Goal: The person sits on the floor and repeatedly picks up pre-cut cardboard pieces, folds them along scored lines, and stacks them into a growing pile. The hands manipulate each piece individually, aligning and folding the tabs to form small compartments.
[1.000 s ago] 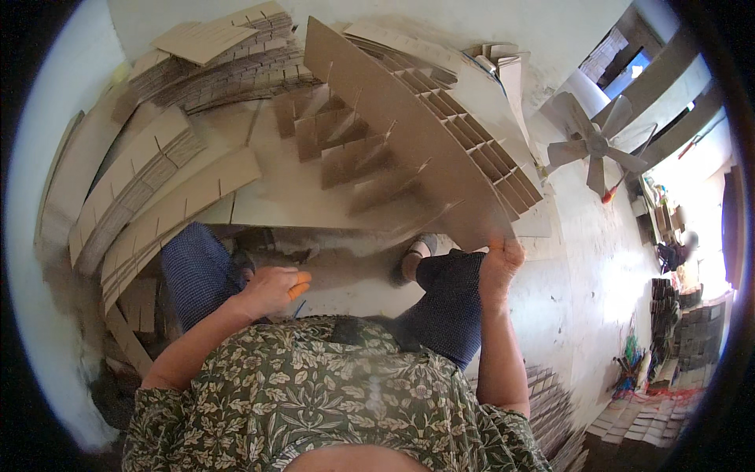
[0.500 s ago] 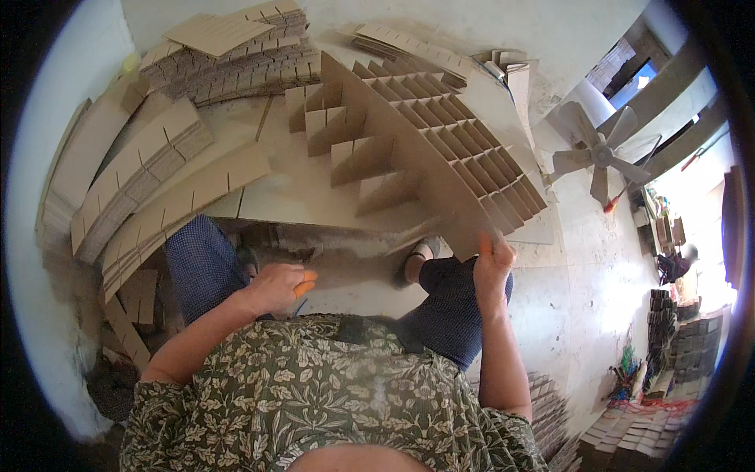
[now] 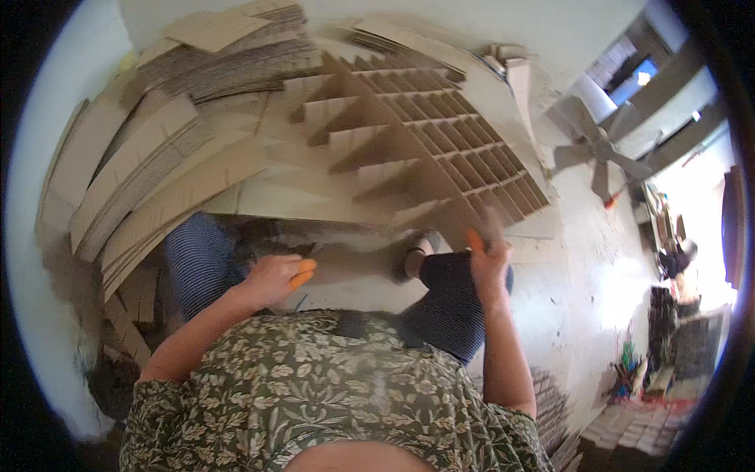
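Note:
A cardboard divider grid (image 3: 464, 138) lies slanting across the low table, with its cells on the right side. One long cardboard strip (image 3: 421, 153) runs along the grid's left edge, and several cross strips (image 3: 358, 143) stick out from it to the left. My right hand (image 3: 491, 256), an orange cover on its thumb, is at the strip's near end, thumb on one side and blurred fingers on the other. My left hand (image 3: 277, 279) is loosely closed above my lap, apart from the cardboard, with orange covers on its fingertips. Nothing shows in it.
Slotted cardboard strips are stacked at the left (image 3: 138, 181) and the back left (image 3: 228, 59). Another pile (image 3: 409, 47) lies behind the grid. A standing fan (image 3: 599, 149) is at the right. Beyond it a person (image 3: 675, 263) is near the bright opening.
The long strip sits lower, nearly level with the grid, and its near end has dropped. My right hand's fingers have shifted on that end. My left hand has hardly moved.

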A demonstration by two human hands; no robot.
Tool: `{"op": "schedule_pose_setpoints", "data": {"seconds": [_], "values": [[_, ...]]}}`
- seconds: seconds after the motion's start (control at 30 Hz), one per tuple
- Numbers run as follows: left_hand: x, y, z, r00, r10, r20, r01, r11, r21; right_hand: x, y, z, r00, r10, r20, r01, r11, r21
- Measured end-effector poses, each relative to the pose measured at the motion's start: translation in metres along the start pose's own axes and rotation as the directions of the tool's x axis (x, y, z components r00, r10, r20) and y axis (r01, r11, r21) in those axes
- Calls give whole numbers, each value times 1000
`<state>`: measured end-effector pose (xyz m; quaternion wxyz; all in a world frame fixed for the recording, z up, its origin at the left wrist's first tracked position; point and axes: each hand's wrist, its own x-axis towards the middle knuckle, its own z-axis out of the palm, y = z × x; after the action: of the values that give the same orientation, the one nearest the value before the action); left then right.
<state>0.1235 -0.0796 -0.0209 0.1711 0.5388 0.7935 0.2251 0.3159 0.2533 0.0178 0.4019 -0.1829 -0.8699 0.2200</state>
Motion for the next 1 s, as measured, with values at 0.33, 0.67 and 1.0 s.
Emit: {"op": "schedule_pose_setpoints", "data": {"seconds": [0.33,0.67,1.0], "values": [[-6,-43,-61,691,96,-716,128,959,252,18,16,-7,969,-154,191,185,970,-158],[23,-92,-96,860,-185,-476,392,837,382,12,19,2,979,-45,197,93,966,-240],[12,-63,-140,710,-450,-541,429,886,-174,17,-81,3,993,-19,116,-5,979,205]]}}
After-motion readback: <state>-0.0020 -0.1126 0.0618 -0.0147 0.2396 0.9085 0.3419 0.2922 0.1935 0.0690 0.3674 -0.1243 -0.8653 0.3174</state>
